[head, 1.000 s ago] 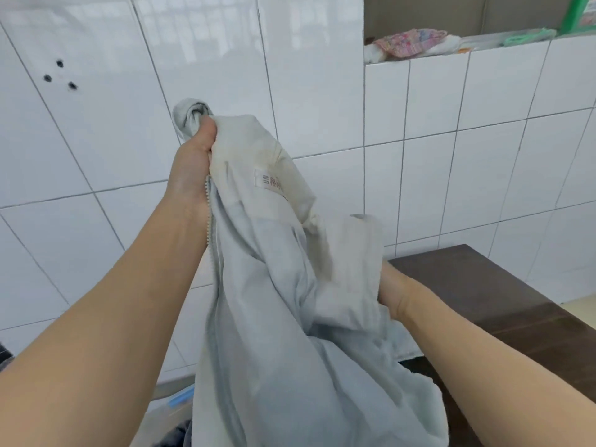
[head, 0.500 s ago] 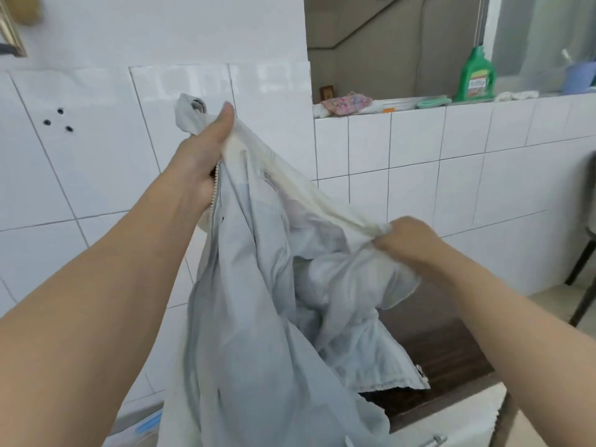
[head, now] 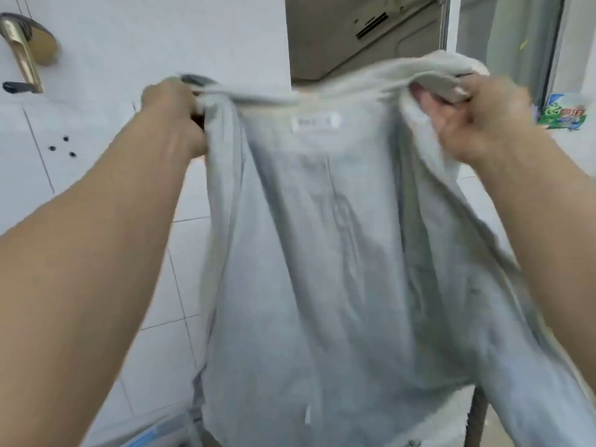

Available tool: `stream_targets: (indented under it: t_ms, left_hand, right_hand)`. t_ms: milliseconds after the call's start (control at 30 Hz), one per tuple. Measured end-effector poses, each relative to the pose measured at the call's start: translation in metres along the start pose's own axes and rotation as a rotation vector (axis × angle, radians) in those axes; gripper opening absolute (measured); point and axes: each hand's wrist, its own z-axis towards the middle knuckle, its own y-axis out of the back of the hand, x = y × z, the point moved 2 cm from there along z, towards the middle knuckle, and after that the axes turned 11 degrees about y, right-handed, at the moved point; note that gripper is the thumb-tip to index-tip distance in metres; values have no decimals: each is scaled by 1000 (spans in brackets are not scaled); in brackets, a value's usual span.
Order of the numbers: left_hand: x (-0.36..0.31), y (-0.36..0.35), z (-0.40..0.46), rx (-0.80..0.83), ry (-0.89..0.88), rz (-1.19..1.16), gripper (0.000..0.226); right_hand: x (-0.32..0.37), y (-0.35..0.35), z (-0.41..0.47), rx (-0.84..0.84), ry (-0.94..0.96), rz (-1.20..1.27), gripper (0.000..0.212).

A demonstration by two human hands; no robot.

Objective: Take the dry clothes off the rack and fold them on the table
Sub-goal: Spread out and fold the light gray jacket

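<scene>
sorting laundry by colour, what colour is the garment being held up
Pale grey-blue, plain, with a white neck label; the garment shows in the head view.
</scene>
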Motion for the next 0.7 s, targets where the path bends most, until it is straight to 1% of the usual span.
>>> stream_targets:
  t_ms: [33,67,100,133,167,200,233,267,300,333,367,400,433,467,500,533,567,600,633,667,700]
  left_hand:
    - [1,-6,17,-8,19,-125,29]
    - [-3,-17,1,24,25,-197,34]
    - [-7,-29,-38,73,-4,-123,28]
    - [-13,-42,-93,222,-79,52,15]
    - [-15,-42,-131,333,-111,140,8]
    - [-10,-51,-159,439,-103,271,17]
    - [-8,-53,-159,479,-122,283,24]
    - [-14,-58,-142,407,-82,195,28]
    - [-25,-57,-132,226,11,113,30]
    - [-29,-46,-114,106,26,-30,27]
    - [-31,-39,-107,8,66,-279,26]
    - [-32,-40,-107,-34,48,-474,28]
    - [-30,-48,-110,-14,-14,-539,34]
    - [-29,-61,-116,69,-48,-444,46]
    - [-26,-74,-123,181,-67,-219,56]
    - [-22,-87,-136,293,-57,-10,58]
    - [-20,-90,-145,391,30,94,55]
    - [-19,-86,-145,419,120,54,47]
    - [-22,-80,-141,397,179,-74,39]
    - [-26,-69,-129,346,226,-276,33]
    - [-28,-61,-122,317,272,-530,30]
  right_hand:
    - [-5,-6,-4,65,-10,-138,23]
    - [-15,-11,-6,135,-53,-283,21]
    - [-26,-13,-7,190,-115,-348,22]
    - [-30,-16,-8,194,-156,-326,25]
    - [-30,-18,-7,158,-146,-296,29]
    - [-28,-19,-7,132,-122,-290,28]
    - [-27,-17,-8,98,-93,-311,26]
    - [-27,-12,-5,67,-64,-323,25]
    - [-27,-6,-2,38,-29,-289,27]
    - [-28,-1,-1,11,7,-236,30]
    - [-29,3,3,-15,71,-204,30]
    - [-28,3,3,-1,130,-215,28]
    - [-26,-1,3,36,169,-276,25]
    - [-25,-8,1,89,174,-357,23]
    - [-25,-14,2,122,179,-432,22]
    - [-24,-19,0,124,169,-439,20]
    - [-24,-21,0,90,182,-423,20]
    - [-23,-20,1,36,202,-407,20]
    - [-22,-18,5,1,229,-430,19]
    - [-23,-15,4,-5,251,-482,15]
    - [-24,-11,7,-1,280,-551,10]
